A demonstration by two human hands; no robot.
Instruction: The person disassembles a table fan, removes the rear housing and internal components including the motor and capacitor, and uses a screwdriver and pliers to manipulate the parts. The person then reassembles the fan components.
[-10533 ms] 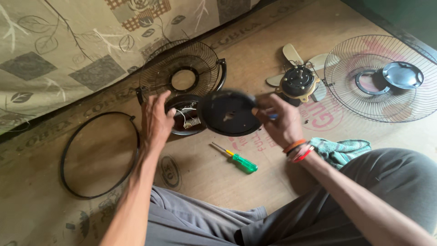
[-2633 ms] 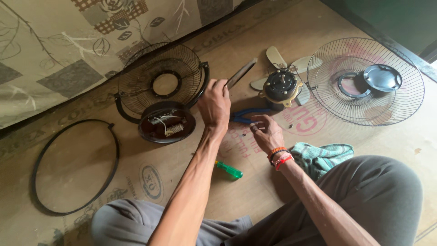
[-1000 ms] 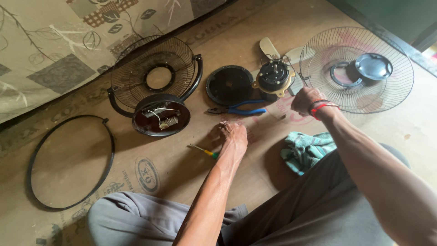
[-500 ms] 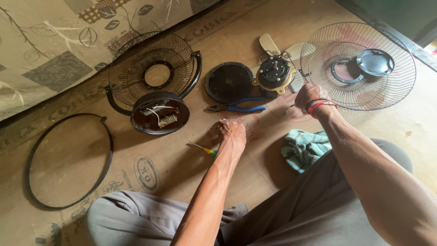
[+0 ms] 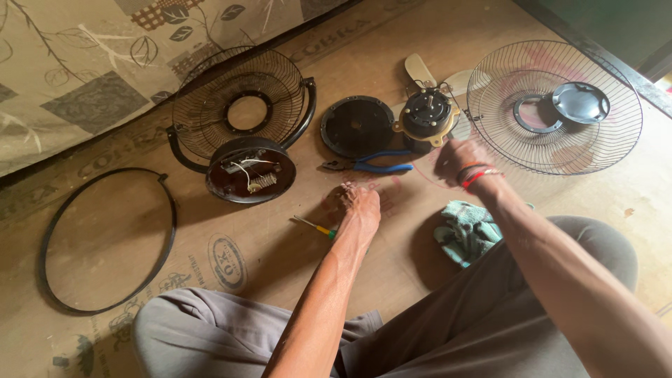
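**Fan stripped on floor: left hand on screwdriver, right hand at motor**

Landmark: fan motor, black and brass, sitting on pale blades, upper centre of floor.

Right hand just below and right of motor, fingers curled together, tips at or near motor edge; contact unclear, and cannot tell whether anything is pinched. Red and orange bands on wrist.

Left hand well below and left of motor, knuckles up, fingers closed over handle end of screwdriver; only thin shaft and a bit of yellow-green handle visible, pointing left along floor.

Blue-handled pliers lying flat just below-left of motor, between both hands. Round black cover touching or just beside motor on left.

Rear grille with dark housing, wires exposed, further left of motor. Black ring far left, well apart.

Front grille with round centre cap, immediately right of motor.

Teal cloth below motor, against seated person's trouser leg.
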